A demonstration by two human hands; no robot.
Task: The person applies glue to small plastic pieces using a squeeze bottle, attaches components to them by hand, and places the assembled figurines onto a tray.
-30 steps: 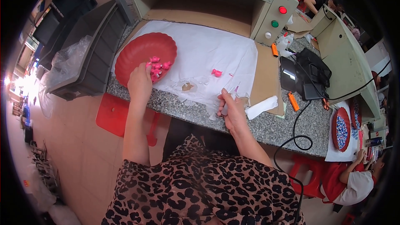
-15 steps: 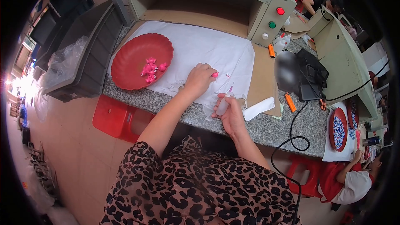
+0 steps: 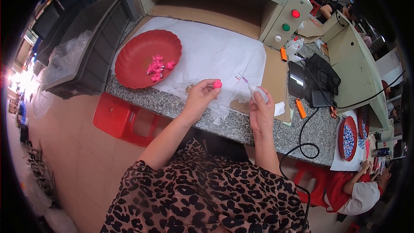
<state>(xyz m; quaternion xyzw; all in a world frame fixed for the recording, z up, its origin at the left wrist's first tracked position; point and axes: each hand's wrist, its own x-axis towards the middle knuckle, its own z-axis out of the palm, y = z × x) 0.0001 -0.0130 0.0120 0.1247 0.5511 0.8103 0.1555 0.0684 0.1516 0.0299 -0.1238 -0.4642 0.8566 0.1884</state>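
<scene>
Between the thumb and fingers of my left hand (image 3: 200, 99) is a small round pink piece (image 3: 217, 84), raised above the table's near edge. My right hand (image 3: 262, 111) grips a white squeeze bottle (image 3: 257, 93) with a thin purple needle tip, tilted up and to the left. Just beyond that tip, a tiny white-and-pink piece (image 3: 237, 77) lies on the white cloth (image 3: 202, 43). A red scalloped bowl (image 3: 133, 56) stands at the left of the cloth, with several small pink figure-like pieces (image 3: 156, 67) in it.
A cream-coloured open-fronted cabinet (image 3: 276, 21) with lit buttons stands behind the cloth. To the right lie orange lighters (image 3: 300, 108), a black bag (image 3: 325, 73) and a black cable (image 3: 300, 144). A grey crate (image 3: 95, 56) is at left, above a red stool (image 3: 116, 118). Someone sits at far right (image 3: 360, 196).
My left hand has drawn back toward me and lifted the pink piece off the cloth. My right hand has shifted right and turned, tipping the bottle's needle up and left.
</scene>
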